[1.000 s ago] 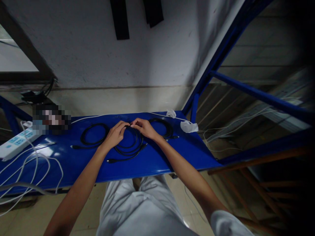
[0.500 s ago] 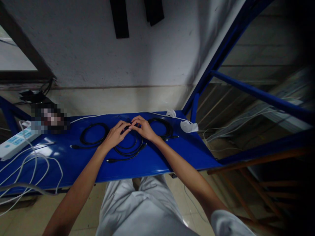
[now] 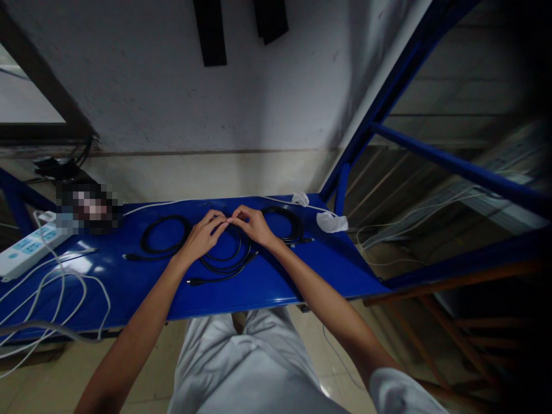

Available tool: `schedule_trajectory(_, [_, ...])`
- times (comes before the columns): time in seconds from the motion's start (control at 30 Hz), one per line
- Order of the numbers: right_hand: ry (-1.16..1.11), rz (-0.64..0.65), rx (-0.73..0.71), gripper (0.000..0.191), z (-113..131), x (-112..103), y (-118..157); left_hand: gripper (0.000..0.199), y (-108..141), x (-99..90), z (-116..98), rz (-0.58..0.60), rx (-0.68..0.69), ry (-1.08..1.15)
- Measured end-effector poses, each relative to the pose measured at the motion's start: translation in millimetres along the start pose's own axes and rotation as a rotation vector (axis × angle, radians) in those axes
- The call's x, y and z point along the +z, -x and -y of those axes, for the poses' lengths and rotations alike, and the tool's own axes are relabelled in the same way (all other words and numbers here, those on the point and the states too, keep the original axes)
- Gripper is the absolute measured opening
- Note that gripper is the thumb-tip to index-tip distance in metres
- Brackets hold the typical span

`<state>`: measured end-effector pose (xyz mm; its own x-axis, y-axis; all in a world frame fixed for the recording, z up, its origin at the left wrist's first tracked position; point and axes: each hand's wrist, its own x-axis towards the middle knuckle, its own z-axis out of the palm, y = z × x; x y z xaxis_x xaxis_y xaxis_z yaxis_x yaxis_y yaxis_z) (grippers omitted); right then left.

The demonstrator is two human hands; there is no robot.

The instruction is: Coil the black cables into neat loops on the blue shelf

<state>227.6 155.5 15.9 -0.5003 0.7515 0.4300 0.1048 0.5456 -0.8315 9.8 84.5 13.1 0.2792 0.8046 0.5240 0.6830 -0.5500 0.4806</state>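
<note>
The left hand [image 3: 204,235] and the right hand [image 3: 255,227] meet above the far side of the middle black cable coil [image 3: 225,273], their fingertips touching or nearly so. Each hand has its fingers bent and its thumb drawn in towards the index finger, in a loose pinching shape. The fingertips are small and dim here, so whether either hand grips a bit of the cable cannot be told.

The middle coil lies on the blue tabletop [image 3: 267,286], with one connector end [image 3: 192,282] reaching out towards the near edge and the other lying on its right side. The left black cable coil [image 3: 161,252] rests just beside the left hand, its plug end pointing left. The right black cable coil [image 3: 297,225] lies partly behind the right hand and wrist.

Further right are two pieces of crumpled white plastic [image 3: 332,222], near the tabletop's right end. A thin white cord [image 3: 172,201] runs along the back edge. At the far left, a white power strip [image 3: 30,248] sits near loose loops of white cable [image 3: 64,284]
</note>
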Motion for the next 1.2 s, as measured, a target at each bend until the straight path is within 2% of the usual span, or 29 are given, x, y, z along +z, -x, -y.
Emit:
schedule_trajectory(0.2, [-0.047, 0.035, -0.072, 0.031, 8, -5, -2, 0.026, 0, 0.1, 1, -0.008, 0.006, 0.004])
schedule_trajectory(0.37, [0.009, 0.112, -0.143, 0.027, 11, -10, -3, 0.026, 0, 1.8, 2, -0.024, 0.018, 0.014])
schedule_trajectory(0.6, [0.131, 0.252, -0.236, 0.023, 0, -12, -2, 0.025, 4, 4.1, 7, -0.004, 0.037, 0.007])
schedule_trajectory(0.8, [0.225, 0.279, -0.275, 0.019, -8, -10, -3, 0.028, 4, 4.7, 9, 0.003, 0.062, 0.002])
schedule_trajectory(0.93, [0.218, 0.266, -0.241, 0.018, -7, -8, -2, 0.023, 3, 6.7, 11, -0.019, 0.067, 0.002])
schedule_trajectory(1.2, [0.018, 0.212, -0.041, 0.017, -9, -1, 0, 0.021, 2, 5.7, 12, -0.029, 0.082, -0.047])
